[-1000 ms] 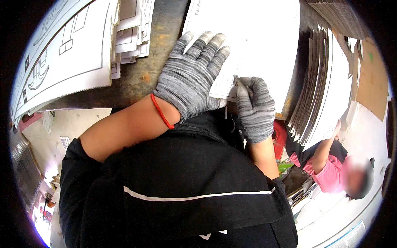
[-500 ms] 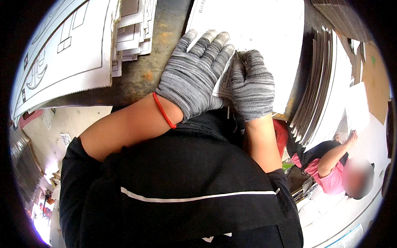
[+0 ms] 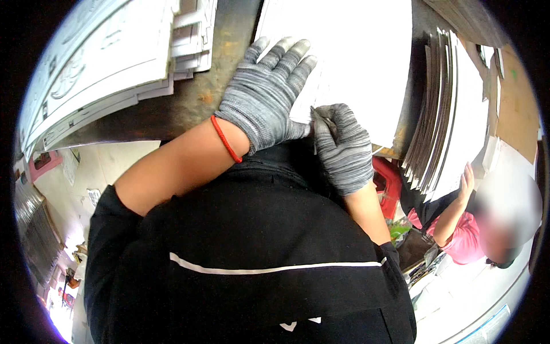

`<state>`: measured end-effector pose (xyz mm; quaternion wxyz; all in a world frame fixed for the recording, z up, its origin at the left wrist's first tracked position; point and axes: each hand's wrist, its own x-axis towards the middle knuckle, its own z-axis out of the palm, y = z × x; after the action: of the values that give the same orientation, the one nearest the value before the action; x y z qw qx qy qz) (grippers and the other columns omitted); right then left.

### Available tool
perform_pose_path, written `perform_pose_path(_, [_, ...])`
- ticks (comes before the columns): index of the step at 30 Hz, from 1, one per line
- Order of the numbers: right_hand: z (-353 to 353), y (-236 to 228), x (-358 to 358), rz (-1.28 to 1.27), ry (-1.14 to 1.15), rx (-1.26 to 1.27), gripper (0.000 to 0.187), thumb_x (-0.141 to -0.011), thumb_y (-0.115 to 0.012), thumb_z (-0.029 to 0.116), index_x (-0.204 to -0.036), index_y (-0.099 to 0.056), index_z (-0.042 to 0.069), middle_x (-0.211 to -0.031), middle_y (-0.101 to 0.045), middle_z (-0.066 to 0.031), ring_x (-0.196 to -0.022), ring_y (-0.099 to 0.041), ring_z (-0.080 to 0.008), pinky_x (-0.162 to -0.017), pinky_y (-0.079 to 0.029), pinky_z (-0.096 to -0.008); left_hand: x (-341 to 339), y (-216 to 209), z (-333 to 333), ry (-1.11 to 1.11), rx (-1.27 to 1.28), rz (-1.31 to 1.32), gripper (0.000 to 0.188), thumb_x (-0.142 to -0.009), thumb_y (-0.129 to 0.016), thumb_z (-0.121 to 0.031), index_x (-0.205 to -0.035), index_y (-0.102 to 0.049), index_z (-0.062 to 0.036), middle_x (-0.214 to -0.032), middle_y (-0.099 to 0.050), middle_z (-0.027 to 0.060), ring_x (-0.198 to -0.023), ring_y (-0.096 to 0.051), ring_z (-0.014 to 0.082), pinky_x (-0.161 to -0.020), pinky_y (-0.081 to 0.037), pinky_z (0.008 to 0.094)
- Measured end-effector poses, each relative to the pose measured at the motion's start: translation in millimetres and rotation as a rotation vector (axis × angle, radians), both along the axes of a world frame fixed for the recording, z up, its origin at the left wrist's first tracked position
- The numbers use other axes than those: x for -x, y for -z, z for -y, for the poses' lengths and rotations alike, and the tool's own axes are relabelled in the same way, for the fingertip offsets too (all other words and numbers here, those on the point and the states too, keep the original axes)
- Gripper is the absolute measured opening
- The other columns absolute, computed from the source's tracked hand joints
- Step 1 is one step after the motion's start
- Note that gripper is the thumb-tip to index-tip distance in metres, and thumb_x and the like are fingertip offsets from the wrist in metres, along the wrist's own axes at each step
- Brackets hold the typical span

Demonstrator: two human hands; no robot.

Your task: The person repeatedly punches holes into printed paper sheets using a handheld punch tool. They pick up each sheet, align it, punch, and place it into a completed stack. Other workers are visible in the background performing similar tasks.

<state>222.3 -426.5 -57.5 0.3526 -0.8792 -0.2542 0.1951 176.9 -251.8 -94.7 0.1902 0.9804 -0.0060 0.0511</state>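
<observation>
A large white printed board (image 3: 361, 57) lies on the dark worktable (image 3: 197, 103) in front of me. My left hand (image 3: 260, 94), in a grey striped knit glove, presses flat on the board's left part with its fingers spread. Just right of it, at the board's near edge, my right hand (image 3: 344, 150) is closed in a pinch, in a matching glove. A thin dark tip sticks out between its thumb and forefinger; the rest is hidden, so its kind cannot be made out. The print on the board is washed out by glare.
Stacked white printed boards (image 3: 120, 63) overhang the table's near edge at left. Another stack of boards (image 3: 447, 114) leans at right. Beyond it a co-worker in a pink shirt (image 3: 461, 238) holds a hand against those boards. A red plastic object (image 3: 387, 186) stands below the table's right edge.
My right hand has moved down toward me, from over the board to its near edge, still pinched. My left hand has shifted only slightly. The co-worker's hand has moved left and down.
</observation>
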Motion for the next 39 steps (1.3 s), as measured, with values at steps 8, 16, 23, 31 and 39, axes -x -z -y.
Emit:
perform_pose_path(8, [88, 33, -31, 0.401, 0.383, -0.143, 0.027, -0.081, -0.063, -0.007, -0.107, -0.059, -0.003, -0.118, -0.057, -0.019, -0.112, -0.057, -0.0259, -0.102, -0.044, -0.0363, 71, 7, -28, -0.208, 0.171, 0.054, 0.067, -0.079, -0.074, -0.027, -0.135, -0.047, -0.0023, -0.128, -0.053, 0.0194, -0.119, -0.052, 0.0311, -0.105, -0.041, 0.0419])
perform_pose_path(16, [76, 15, -12, 0.115, 0.284, -0.356, 0.043, -0.075, -0.051, -0.015, -0.116, -0.055, -0.001, -0.123, -0.057, -0.0167, -0.119, -0.055, -0.0252, -0.105, -0.042, -0.0353, 60, -51, -26, -0.253, 0.395, -0.051, 0.037, -0.081, -0.074, -0.025, -0.107, -0.063, -0.0002, -0.085, -0.063, 0.0113, -0.076, -0.061, 0.0209, -0.072, -0.052, 0.0358])
perform_pose_path(23, [82, 16, -10, 0.155, 0.301, -0.513, 0.044, -0.078, -0.054, -0.013, -0.121, -0.055, -0.002, -0.122, -0.059, -0.0129, -0.115, -0.056, -0.0221, -0.104, -0.042, -0.0338, 54, -94, -3, -0.068, 1.243, -0.21, 0.045, -0.094, -0.062, -0.031, -0.123, -0.058, 0.0026, -0.108, -0.069, 0.019, -0.099, -0.066, 0.0239, -0.09, -0.049, 0.0316])
perform_pose_path(31, [75, -2, 7, 0.114, 0.307, -0.829, 0.042, -0.085, -0.06, -0.004, -0.125, -0.051, 0.005, -0.107, -0.062, -0.0125, -0.087, -0.063, -0.0162, -0.076, -0.054, -0.0273, 114, -146, -72, -0.42, 0.808, 0.584, 0.04, -0.093, -0.061, -0.019, -0.126, -0.056, 0.0021, -0.109, -0.066, 0.0149, -0.09, -0.066, 0.0217, -0.074, -0.053, 0.0313])
perform_pose_path(39, [51, 15, -7, -0.049, 0.187, -0.589, 0.04, -0.089, -0.056, -0.008, -0.127, -0.054, 0.0, -0.112, -0.065, -0.0125, -0.099, -0.063, -0.0159, -0.084, -0.052, -0.0268, 203, -179, -226, -1.042, 0.469, 0.393, 0.047, -0.096, -0.061, -0.017, -0.136, -0.049, 0.0044, -0.122, -0.061, 0.0129, -0.106, -0.058, 0.0154, -0.093, -0.046, 0.0254])
